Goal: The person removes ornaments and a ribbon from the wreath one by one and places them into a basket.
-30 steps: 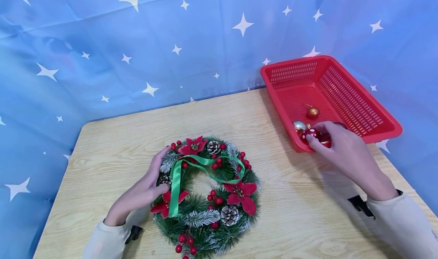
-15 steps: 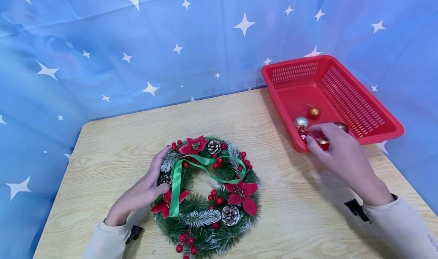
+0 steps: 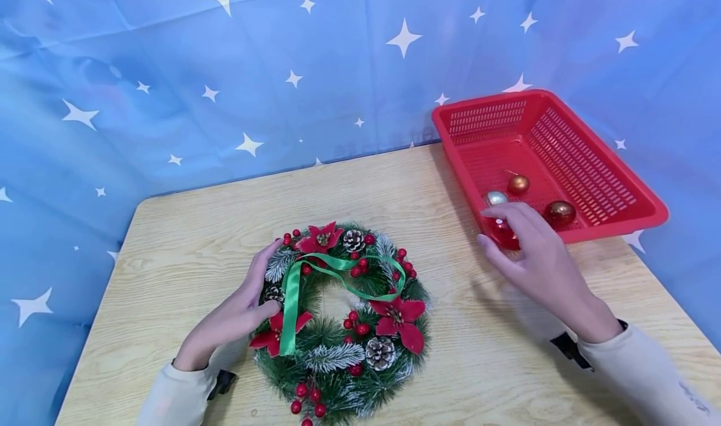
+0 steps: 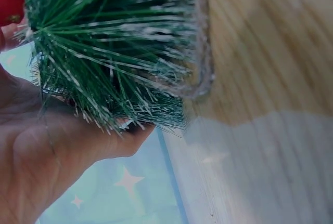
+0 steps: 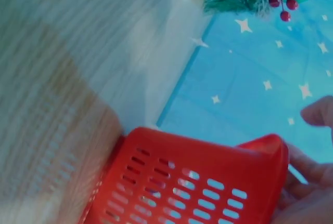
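A green wreath [image 3: 323, 357] with red poinsettias, berries, pinecones and a green ribbon [image 3: 290, 310] lies on the table. My left hand [image 3: 233, 313] grips its left side, thumb on top and fingers round the outer edge; the left wrist view shows the palm against the needles [image 4: 114, 52]. My right hand [image 3: 537, 266] is at the near left corner of a red plastic basket [image 3: 597, 157], fingers over the rim, thumb spread apart. No ornament shows in its grasp. A shiny red ornament [image 3: 500, 229] is partly hidden beneath its fingers.
Inside the basket also lie a silver ornament [image 3: 496, 199], a small gold ornament [image 3: 518, 184] and a larger brown ornament [image 3: 560, 213]. A blue star-patterned cloth [image 3: 332, 57] hangs behind the wooden table [image 3: 186, 244].
My right hand has moved left from among the ornaments toward the basket's rim, its thumb and fingers spreading. The brown ornament has come into full view. My left hand stays on the wreath.
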Demonstrator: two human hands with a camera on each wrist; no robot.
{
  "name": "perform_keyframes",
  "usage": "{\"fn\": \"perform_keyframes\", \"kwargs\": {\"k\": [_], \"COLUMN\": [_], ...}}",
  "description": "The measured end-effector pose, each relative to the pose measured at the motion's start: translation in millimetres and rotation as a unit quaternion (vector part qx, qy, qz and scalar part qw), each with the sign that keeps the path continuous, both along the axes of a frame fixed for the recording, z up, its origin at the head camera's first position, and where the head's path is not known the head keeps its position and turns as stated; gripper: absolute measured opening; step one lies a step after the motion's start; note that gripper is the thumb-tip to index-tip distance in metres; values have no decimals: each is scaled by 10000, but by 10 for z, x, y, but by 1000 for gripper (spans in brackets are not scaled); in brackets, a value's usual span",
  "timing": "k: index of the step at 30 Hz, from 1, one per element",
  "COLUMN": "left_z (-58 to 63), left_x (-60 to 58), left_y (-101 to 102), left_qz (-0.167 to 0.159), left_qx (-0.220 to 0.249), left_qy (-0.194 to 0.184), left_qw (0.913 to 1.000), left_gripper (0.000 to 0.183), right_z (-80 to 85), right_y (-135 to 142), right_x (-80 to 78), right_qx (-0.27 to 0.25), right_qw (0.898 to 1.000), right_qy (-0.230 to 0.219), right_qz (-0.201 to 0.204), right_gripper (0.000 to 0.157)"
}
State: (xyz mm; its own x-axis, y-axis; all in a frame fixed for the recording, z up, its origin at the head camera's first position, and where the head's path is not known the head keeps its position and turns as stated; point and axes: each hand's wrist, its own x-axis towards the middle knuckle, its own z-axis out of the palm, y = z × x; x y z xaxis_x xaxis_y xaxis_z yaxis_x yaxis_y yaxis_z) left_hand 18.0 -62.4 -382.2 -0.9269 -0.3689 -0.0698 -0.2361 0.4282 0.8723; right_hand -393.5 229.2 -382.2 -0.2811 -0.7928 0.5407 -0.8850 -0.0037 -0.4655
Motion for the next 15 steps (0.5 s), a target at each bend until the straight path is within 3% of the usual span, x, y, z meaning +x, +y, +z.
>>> {"fn": "perform_keyframes", "kwargs": {"k": [6, 15], "left_z": [-2, -8], "left_x": [3, 5], "left_y": [-9, 0], "left_qz": [13, -5], "left_qx": [3, -26], "left_qy": [7, 63], "left_qw": [10000, 10000], "left_gripper": [111, 108], "right_z": [8, 48], "right_y": [-59, -147], "right_x": [96, 255], "right_qx": [-302, -68], "right_qw": [9991, 9978], "right_qy": [-7, -54], "right_qz": [309, 661], "right_gripper": [52, 58]}}
